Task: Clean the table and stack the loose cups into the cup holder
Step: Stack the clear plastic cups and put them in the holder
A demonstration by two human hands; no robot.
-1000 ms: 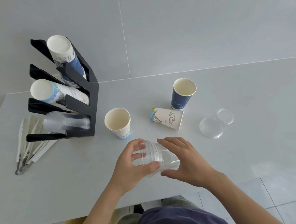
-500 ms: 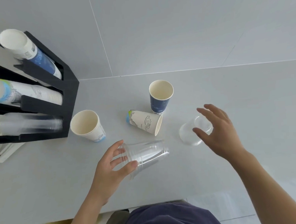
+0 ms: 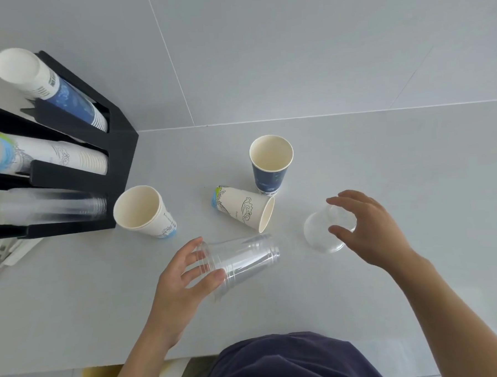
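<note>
A pale grey table point(image 3: 355, 159) is seen from above, set against a tiled wall, with a black cup holder point(image 3: 124, 154) stood at its far left corner so that three slanted channels can be fed from the open side. The top channel is filled by a stack of blue-printed paper cups point(image 3: 49, 89), the middle by a stack of white wave-printed cups point(image 3: 52, 154), the bottom by a blurred stack of clear plastic cups point(image 3: 52, 207), the likely home of the clear cups in play. Loose cups are scattered between holder and hands: a white paper cup point(image 3: 143, 212) is left upright just beside the holder, a dark blue paper cup point(image 3: 270, 165) stands behind a wave-printed cup point(image 3: 244, 208) tipped on its side. A clear plastic cup point(image 3: 242, 258) is held sideways above the table by the left hand point(image 3: 180, 284), fingers and thumb curled round its rim end, seemingly kept ready to receive another. A second clear cup point(image 3: 321, 232), lying on its side at the right, is being closed on by the right hand point(image 3: 367, 234), fingers spread wide either side of its base; whether contact is made cannot be told.
</note>
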